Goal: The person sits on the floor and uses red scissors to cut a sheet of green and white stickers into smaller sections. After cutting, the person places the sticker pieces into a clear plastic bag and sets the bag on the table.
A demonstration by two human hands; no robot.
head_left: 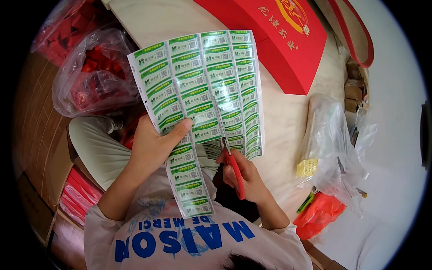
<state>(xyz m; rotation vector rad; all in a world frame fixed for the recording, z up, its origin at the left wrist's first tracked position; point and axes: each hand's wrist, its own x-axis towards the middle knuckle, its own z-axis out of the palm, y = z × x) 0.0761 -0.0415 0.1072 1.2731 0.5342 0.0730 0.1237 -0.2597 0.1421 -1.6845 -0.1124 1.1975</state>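
A large sheet of green-and-white printed labels [189,77] is held up above my lap. My left hand [160,143] grips its lower left part, thumb on the front and fingers hidden behind. In my right hand [246,173] is a pair of scissors [236,168] with red handles. One blade shows in front of the sheet, along a cut between two label columns. Left of the cut, a single column of labels [190,182] hangs down below my left hand towards my shirt. A darker, curled piece of the sheet [212,150] shows just left of the scissors.
A red gift box [287,54] bearing writing stands on the pale table [280,118]. Clear plastic bags [327,135] and a red bag [320,212] lie at the right. On the left are a bag of red pieces [98,77] and an open cardboard box [62,184] with red packets.
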